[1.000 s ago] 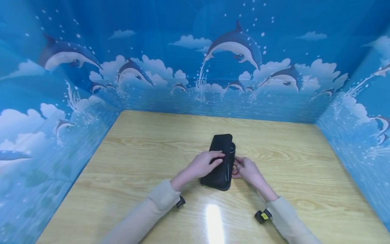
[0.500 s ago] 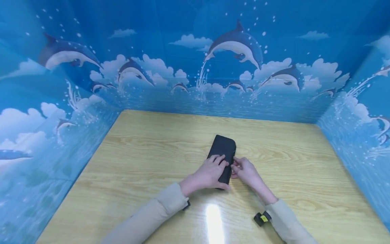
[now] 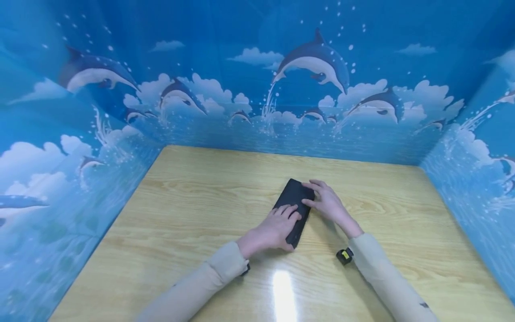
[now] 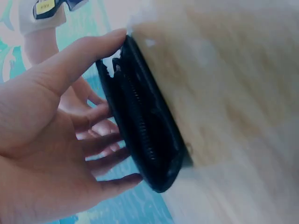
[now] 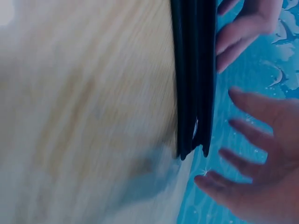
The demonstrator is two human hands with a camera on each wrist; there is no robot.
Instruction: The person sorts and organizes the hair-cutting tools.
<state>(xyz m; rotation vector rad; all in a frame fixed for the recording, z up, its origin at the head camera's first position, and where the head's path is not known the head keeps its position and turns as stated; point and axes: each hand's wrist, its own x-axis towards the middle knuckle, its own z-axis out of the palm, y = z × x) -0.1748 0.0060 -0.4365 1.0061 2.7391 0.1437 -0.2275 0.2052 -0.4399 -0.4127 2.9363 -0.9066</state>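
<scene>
A black long wallet [image 3: 294, 193], folded over, lies slanted on the table in the head view. My left hand [image 3: 275, 229] rests on its near half, fingers straight across the top and thumb at the near end. Its near end gapes in the left wrist view, where a zipper [image 4: 145, 133] runs inside the fold. Over the wallet's far right edge is my right hand [image 3: 327, 203], its fingers spread and slightly bent. The right wrist view shows these fingers [image 5: 252, 137] apart from the wallet's layered side. My left palm hides part of the wallet from above.
The wood-patterned table [image 3: 193, 201] is bounded at the back and sides by blue dolphin-print sheets [image 3: 249, 94]. A bright reflection lies on the near tabletop. A small black device with a yellow label [image 3: 344, 256] hangs at the right sleeve cuff.
The wallet's inner pocket side was showing; the wallet has since been folded over. My left hand shifted onto the top. My right hand left the side edge and moved to the far right corner.
</scene>
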